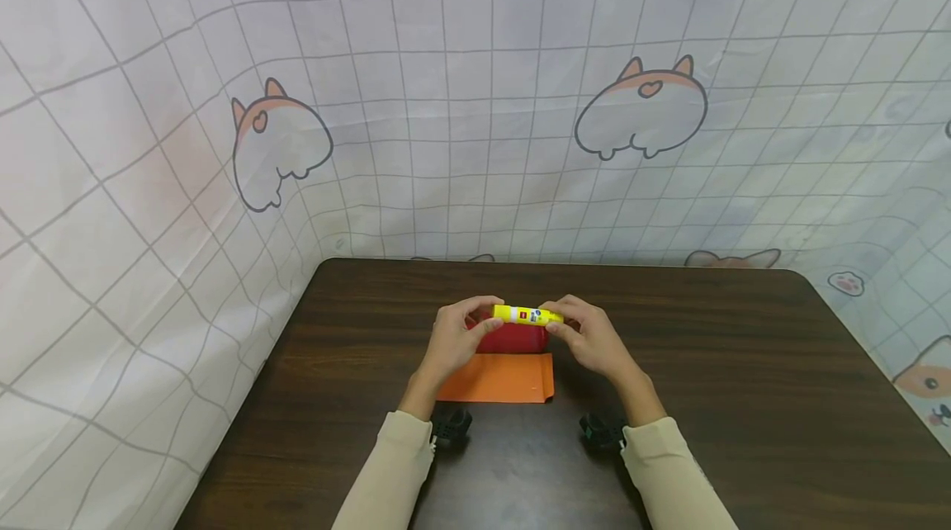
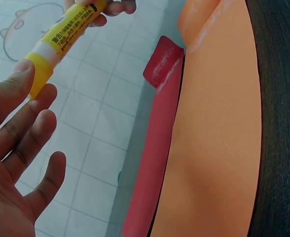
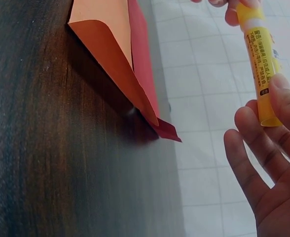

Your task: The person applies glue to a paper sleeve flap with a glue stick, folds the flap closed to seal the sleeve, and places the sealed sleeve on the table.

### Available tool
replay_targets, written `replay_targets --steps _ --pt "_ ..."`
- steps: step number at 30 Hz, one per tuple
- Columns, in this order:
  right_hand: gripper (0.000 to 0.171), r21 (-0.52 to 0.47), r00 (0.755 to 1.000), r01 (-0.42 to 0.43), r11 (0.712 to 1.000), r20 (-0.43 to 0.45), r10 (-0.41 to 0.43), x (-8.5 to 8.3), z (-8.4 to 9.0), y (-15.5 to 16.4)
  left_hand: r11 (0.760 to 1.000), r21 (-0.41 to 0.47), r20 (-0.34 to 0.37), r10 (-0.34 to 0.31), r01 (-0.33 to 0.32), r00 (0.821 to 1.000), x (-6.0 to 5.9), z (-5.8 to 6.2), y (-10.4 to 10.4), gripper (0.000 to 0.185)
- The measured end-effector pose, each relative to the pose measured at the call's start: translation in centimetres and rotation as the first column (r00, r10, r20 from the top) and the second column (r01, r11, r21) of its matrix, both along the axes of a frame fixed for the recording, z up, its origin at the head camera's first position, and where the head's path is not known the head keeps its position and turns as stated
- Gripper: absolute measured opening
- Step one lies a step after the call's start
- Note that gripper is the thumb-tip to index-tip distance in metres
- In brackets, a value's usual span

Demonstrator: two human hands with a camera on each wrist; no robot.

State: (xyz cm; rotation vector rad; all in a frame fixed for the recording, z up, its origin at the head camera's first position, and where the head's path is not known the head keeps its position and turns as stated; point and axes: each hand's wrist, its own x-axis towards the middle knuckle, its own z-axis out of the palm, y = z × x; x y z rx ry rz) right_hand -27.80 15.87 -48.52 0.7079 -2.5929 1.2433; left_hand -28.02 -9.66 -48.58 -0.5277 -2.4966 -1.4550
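Note:
A yellow glue stick point(image 1: 526, 315) is held level above the table between both hands. My left hand point(image 1: 458, 338) pinches its capped end between thumb and index finger, the other fingers spread loosely, as the left wrist view shows. On the opposite end, my right hand point(image 1: 590, 338) grips the base with thumb and fingers. Below the hands lies an orange sheet of paper point(image 1: 498, 379) with folded side edges. Just behind it is a red sheet point(image 1: 514, 338), partly hidden by the hands; its folded flap point(image 2: 163, 61) carries whitish smears, as does the orange fold.
The dark wooden table point(image 1: 706, 365) extends to both sides of the papers. A white gridded curtain point(image 1: 475, 125) with cartoon animals hangs behind and beside it. Black wrist devices point(image 1: 600, 429) sit under both forearms near the tabletop.

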Motion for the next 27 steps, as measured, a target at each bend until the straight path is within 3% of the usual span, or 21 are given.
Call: replay_targets --steps 27 --pt "0.028 -0.009 1.000 -0.006 1.000 -0.020 0.006 0.26 0.41 0.07 1.000 0.022 0.004 -0.017 0.017 1.000 -0.06 0.05 -0.09 0.030"
